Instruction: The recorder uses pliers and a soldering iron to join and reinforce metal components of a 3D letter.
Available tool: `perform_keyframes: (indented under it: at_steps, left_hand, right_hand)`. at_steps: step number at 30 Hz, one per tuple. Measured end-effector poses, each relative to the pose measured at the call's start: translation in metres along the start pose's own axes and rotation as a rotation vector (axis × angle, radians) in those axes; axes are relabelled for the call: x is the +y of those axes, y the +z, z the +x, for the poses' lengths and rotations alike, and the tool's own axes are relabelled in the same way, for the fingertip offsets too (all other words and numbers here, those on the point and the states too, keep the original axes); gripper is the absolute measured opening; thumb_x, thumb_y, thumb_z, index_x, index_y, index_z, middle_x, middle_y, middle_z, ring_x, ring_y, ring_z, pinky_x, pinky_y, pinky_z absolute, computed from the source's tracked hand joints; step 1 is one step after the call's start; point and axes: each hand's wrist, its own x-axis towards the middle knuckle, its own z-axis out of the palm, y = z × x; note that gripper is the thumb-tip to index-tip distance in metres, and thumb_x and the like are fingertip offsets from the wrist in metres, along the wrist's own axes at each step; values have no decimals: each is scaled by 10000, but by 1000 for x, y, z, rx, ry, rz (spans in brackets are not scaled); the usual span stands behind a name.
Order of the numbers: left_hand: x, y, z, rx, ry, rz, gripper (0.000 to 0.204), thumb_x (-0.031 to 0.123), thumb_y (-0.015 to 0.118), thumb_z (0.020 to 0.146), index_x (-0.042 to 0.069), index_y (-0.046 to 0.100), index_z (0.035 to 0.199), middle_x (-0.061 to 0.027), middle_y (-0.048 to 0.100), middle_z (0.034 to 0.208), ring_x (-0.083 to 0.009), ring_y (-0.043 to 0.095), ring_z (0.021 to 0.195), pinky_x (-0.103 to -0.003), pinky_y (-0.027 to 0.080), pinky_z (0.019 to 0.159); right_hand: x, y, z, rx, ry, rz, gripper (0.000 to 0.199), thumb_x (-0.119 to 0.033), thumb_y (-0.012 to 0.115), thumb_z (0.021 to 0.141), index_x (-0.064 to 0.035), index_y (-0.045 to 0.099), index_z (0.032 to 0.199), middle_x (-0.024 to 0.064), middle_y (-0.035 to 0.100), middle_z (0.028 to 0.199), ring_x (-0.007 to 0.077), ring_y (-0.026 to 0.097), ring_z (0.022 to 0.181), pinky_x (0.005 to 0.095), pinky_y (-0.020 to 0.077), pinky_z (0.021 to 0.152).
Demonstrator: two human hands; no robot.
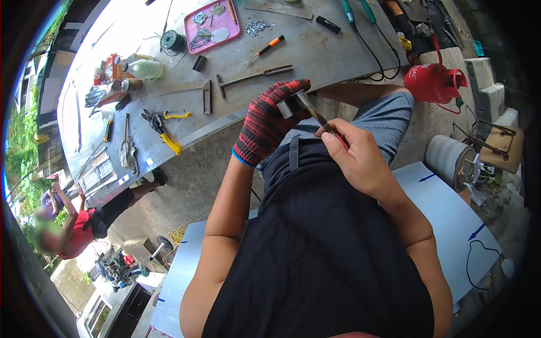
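Observation:
My left hand (269, 119), in a red and black knitted glove, is closed around a small shiny metal piece (289, 106) with folded sides. Bare and closed, my right hand (356, 155) grips a narrow tool with a long metal blade (314, 111) and a bit of red handle showing. The blade lies against the right side of the metal piece; whether it is a file or a knife I cannot tell. Both hands are over my lap, just off the table's near edge. Closest on the table are a T-shaped metal bar tool (253, 78) and a metal square (207, 97).
The metal table (332, 56) carries yellow-handled snips (163, 129), a screwdriver (265, 49), a pink tray (236, 35) of metal letters, a solder spool (172, 41) and bottles (144, 69). A red gas cylinder (426, 83) stands right. A person (76, 225) is beyond the left end.

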Motion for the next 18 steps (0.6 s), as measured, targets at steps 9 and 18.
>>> perform_keyframes:
  at_steps: [9,18]
  left_hand:
    - [6,0,-2,11,5,77,579,-31,823,831,88,676,1378,-91,738,1335,-248,707,1229,-365,557,1039]
    - [11,-3,-2,29,-23,184,511,85,861,834,88,708,1321,-137,750,1251,-297,739,1129,-375,581,973]
  right_hand:
    - [7,7,1,55,9,-86,229,-178,605,1052,45,653,1048,165,629,781,265,596,706,377,496,694]
    - [12,13,4,156,-111,-193,183,-149,627,1033,29,609,996,235,648,851,442,627,755,458,495,682]
